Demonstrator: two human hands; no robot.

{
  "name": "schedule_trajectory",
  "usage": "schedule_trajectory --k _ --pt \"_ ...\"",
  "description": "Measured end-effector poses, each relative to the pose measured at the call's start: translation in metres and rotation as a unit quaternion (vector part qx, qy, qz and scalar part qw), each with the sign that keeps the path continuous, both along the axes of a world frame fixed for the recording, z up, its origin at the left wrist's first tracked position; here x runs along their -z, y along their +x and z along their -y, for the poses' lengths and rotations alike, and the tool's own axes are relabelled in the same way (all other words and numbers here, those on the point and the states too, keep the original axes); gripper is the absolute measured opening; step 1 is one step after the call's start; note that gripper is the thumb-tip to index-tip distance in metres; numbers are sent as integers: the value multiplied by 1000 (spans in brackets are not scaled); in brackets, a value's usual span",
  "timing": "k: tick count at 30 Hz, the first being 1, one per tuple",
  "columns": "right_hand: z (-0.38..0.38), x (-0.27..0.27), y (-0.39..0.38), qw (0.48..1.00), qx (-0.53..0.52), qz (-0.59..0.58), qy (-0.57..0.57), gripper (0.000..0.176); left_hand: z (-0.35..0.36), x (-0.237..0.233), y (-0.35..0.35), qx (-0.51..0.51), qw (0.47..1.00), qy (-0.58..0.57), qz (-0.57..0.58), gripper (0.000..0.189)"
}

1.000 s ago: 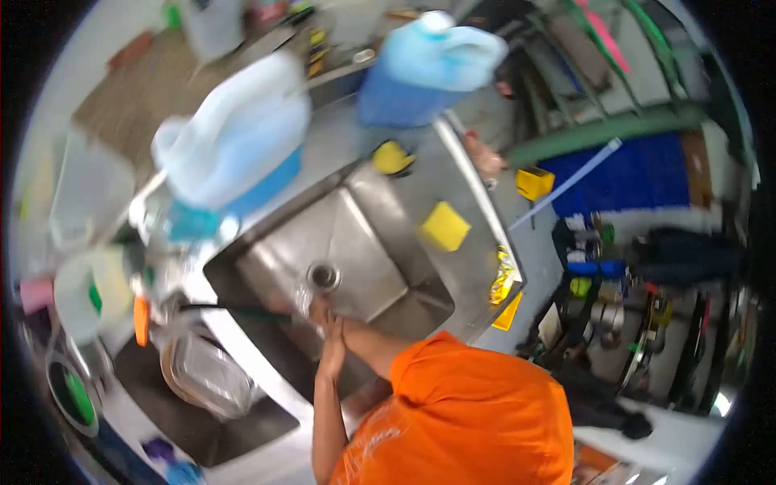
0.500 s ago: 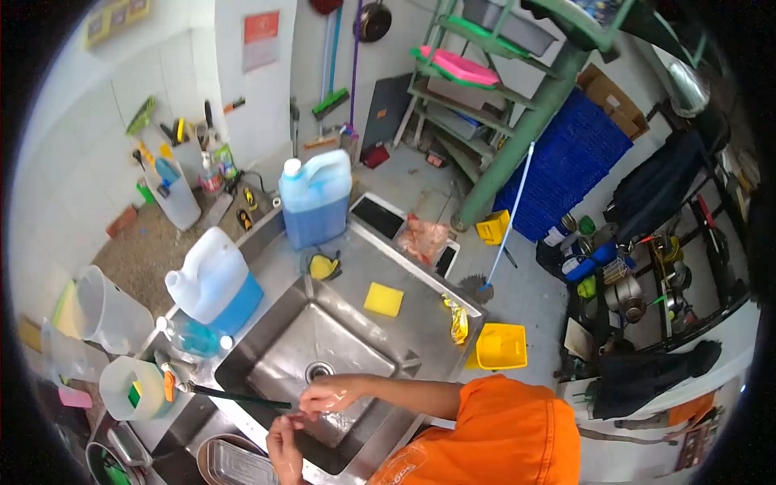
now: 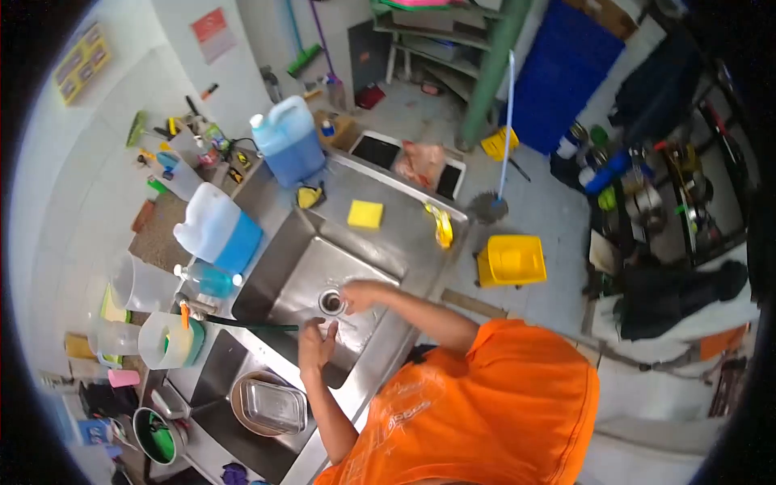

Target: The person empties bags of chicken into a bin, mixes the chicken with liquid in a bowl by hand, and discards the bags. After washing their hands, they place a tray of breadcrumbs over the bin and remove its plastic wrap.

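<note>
My left hand (image 3: 315,345) is beside the tip of a dark green hose (image 3: 257,326) over the near edge of the steel sink (image 3: 303,271). Its thumb stands apart from the fingers, and I see nothing held. My right hand (image 3: 361,297) hangs over the basin, close to the drain (image 3: 331,301); it is blurred and its fingertips are hard to make out. Both hands and the basin floor look wet. A yellow sponge (image 3: 365,214) lies flat on the steel counter beyond the basin, near a yellow-and-black scrubber (image 3: 309,196).
Blue-liquid jugs (image 3: 220,234) and a clear bottle (image 3: 208,280) line the sink's left side. A second basin holds a glass dish (image 3: 275,406) inside a round bowl. Crumpled yellow wrapping (image 3: 439,225) lies at the counter's right edge; a yellow bucket (image 3: 513,263) stands on the floor.
My hands were close together by the hose tip and are now apart, the right one nearer the drain. The view has tilted down, showing more of the second basin and the orange shirt.
</note>
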State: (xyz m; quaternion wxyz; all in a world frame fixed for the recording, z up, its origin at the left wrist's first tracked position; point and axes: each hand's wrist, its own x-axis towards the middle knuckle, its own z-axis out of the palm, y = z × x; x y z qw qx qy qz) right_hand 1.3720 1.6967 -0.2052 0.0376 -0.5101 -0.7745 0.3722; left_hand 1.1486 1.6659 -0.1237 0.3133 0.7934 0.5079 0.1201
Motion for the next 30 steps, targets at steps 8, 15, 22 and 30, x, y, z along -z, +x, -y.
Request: schedule_trajectory --k 8,15,22,30 --pt "10 -216 27 656 -83 -749 -52 28 19 -127 -58 118 735 -224 629 27" --pt "-148 -11 148 956 -131 -242 -106 49 -3 20 -28 78 903 -55 -418 60" --pt "-225 -376 482 808 249 -373 381 12 68 65 7 -213 938 32 -271 60" --pt "-394 -557 689 366 575 -657 322 43 37 55 93 -348 897 38 -271 58"
